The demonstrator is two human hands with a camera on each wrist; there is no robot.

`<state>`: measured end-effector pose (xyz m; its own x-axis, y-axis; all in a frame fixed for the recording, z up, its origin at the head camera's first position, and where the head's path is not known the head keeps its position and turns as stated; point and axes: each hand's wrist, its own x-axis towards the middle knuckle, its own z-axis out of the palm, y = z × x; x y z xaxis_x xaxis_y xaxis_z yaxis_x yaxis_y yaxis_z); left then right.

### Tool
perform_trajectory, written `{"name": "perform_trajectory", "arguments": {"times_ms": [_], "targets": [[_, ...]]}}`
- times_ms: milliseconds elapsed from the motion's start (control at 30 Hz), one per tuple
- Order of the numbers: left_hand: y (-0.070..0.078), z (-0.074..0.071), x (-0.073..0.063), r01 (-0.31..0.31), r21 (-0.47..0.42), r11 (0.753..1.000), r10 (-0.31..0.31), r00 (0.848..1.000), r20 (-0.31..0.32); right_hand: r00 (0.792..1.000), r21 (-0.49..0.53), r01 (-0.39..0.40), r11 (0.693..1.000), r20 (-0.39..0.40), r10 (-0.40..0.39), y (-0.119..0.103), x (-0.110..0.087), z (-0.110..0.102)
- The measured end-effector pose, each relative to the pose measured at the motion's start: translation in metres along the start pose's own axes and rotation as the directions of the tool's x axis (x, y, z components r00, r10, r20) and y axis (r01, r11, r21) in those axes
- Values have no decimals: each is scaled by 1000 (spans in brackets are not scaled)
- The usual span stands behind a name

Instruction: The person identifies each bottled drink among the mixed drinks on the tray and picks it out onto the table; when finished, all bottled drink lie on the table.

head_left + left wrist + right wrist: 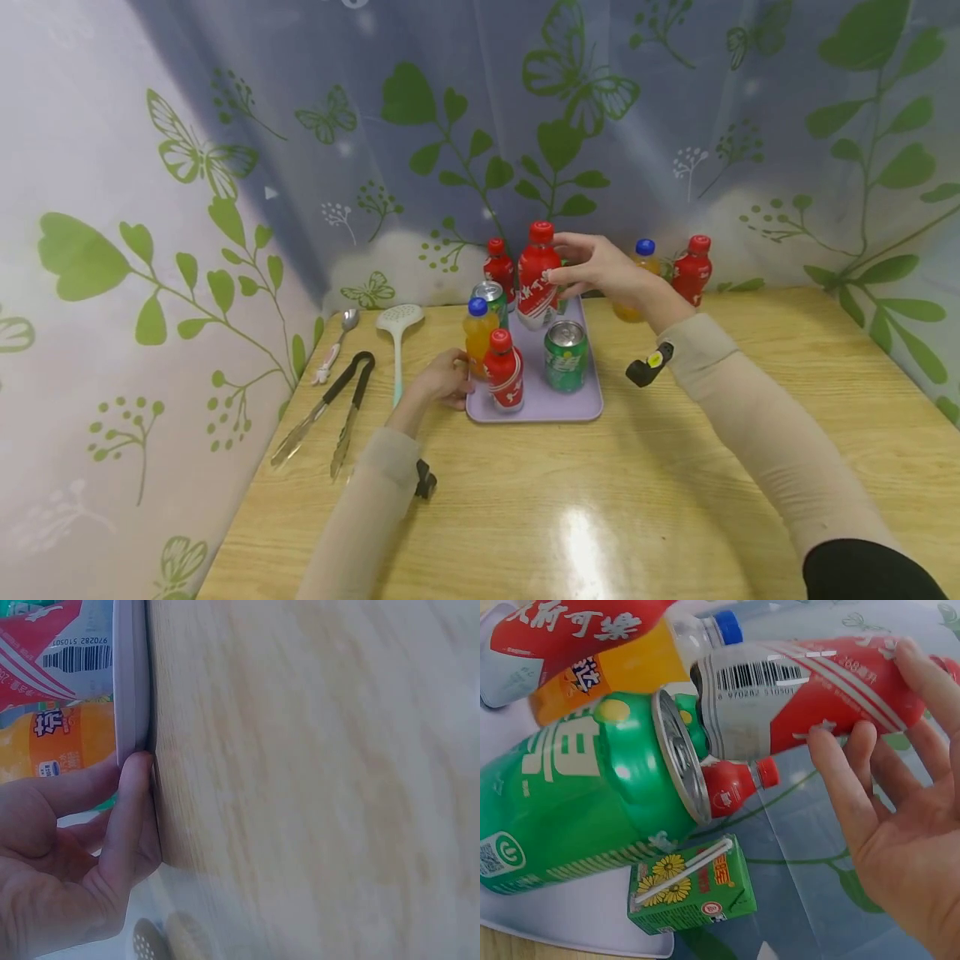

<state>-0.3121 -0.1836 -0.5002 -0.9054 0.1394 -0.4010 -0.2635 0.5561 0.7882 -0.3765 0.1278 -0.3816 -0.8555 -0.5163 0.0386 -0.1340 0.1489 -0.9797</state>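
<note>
Leaf-and-butterfly curtains (480,75) wrap the corner, a wood-grain table (495,517) spreads out below, and all eyes are on the lavender tray (535,400)! Up top, the right hand (592,262) grips a red Tianfu Cola bottle (537,279) from its right side, thumb and fingers round the upper part. Lovely line on it: cap up, long axis close to vertical, base seemingly clear of the tray floor, directly over the rear half. Front of it stands a green soda can (566,362); to its left, a second can (491,296) and another red cola bottle (498,267). Tight quarters, and that flowery green drink carton (694,889) crowds the back too!

Down at the near-left side, the left hand (444,379) pinches the tray's rim, well apart from the raised bottle, beside an orange soda bottle (480,329) and the front red bottle (503,375). Right hand clearly nearer, then. Out wide left lie metal tongs (341,384), a slotted skimmer (400,318) and a spoon (335,348); beyond the right forearm, one more orange bottle (628,314) and red bottle (692,273).
</note>
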Motion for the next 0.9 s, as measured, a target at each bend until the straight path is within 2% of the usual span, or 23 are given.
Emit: {"name": "perform_trajectory", "arguments": {"times_ms": [300,400,500,633,800,900], "targets": [[1,2,0,5,1,1000,-5,1000,4,992,100,70,993,95,-79,-2,-6,-14],[1,2,0,1,-2,1000,-1,1000,5,986,173,100,980,115,-121,-3,-11,-20],[1,3,0,-3,-5,1000,3,1000,8,978,271,126,954,128,-166,-2,-16,-29],[1,3,0,-7,-6,1000,7,1000,11,971,341,172,924,99,-218,-1,-28,-43],[-1,2,1,-9,-7,1000,9,1000,4,967,324,229,918,33,-253,0,-47,-64],[-1,1,1,-9,-14,1000,9,1000,3,960,342,260,903,8,-279,5,-56,-78]]}}
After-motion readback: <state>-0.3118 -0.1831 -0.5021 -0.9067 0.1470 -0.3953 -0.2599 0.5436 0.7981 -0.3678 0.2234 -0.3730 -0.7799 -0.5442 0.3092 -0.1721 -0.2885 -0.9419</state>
